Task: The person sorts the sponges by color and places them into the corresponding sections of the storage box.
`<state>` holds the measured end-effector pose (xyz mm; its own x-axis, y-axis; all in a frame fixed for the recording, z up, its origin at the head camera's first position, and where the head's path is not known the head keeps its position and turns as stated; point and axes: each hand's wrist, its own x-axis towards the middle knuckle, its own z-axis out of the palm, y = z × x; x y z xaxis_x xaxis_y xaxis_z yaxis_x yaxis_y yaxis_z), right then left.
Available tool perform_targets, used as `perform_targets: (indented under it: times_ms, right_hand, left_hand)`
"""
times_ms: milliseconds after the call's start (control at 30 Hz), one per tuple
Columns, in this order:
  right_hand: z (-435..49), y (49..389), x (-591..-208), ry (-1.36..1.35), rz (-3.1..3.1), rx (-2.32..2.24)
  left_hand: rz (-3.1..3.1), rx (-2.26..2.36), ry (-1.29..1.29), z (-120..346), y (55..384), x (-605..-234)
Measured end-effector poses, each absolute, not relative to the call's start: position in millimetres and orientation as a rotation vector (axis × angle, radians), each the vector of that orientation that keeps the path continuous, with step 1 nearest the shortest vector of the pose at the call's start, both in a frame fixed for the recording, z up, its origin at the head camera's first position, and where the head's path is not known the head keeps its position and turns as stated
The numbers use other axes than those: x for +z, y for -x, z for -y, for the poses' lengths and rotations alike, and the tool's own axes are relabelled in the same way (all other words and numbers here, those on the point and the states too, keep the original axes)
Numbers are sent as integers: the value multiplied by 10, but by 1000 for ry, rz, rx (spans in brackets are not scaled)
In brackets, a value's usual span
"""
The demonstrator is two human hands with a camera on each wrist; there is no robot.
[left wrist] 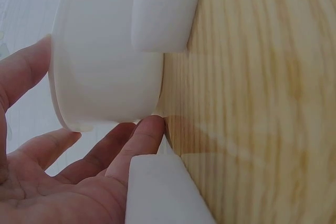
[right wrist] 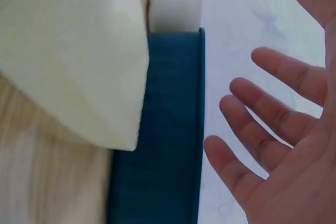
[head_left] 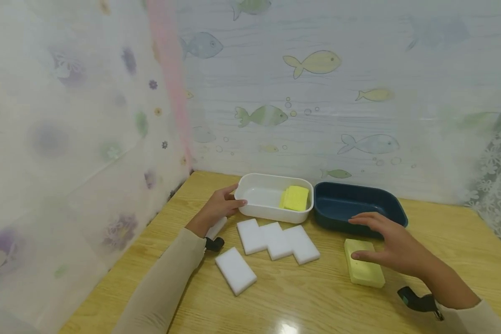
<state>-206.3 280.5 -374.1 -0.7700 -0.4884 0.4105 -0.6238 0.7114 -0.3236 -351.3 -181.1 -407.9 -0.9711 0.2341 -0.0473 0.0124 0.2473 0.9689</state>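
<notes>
At the left end of the white container (head_left: 271, 212), my left hand (head_left: 219, 206) holds the rim, thumb on the near side and fingers around the end. The left wrist view shows the thumb against the rim (left wrist: 52, 93) and fingertips low at the container's wall. Bright yellow sponges (head_left: 296, 198) lie inside at its right end. My right hand (head_left: 394, 243) hovers with spread fingers above a pale yellow sponge (head_left: 365, 276) on the table. In the right wrist view, that sponge (right wrist: 79, 56) is apart from the fingers, and nothing is in the palm.
A dark blue container (head_left: 355, 202) stands right beside the white one. Several white sponge blocks lie in front, among them an overlapping row (head_left: 279, 241) and a nearer block (head_left: 235, 270). Another white block (head_left: 216, 228) is partly hidden by my left wrist. Fish-patterned sheeting (head_left: 267, 116) hangs behind the table.
</notes>
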Motion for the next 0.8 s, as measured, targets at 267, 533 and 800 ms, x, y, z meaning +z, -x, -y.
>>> perform_targets:
  times_ms: [267,533,800]
  right_hand:
    - [-2933,2032,-3877,-869,2693,675]
    - [-3022,2014,-3946,-829,2809,654]
    - [-3098,2020,-3922,-855,2901,667]
  left_hand:
    - [-2343,1792,-216,1793,3520,-4093]
    - [-2326,1805,-218,1779,3506,-4094]
    - [-2302,1816,-218,1799,3498,-4061]
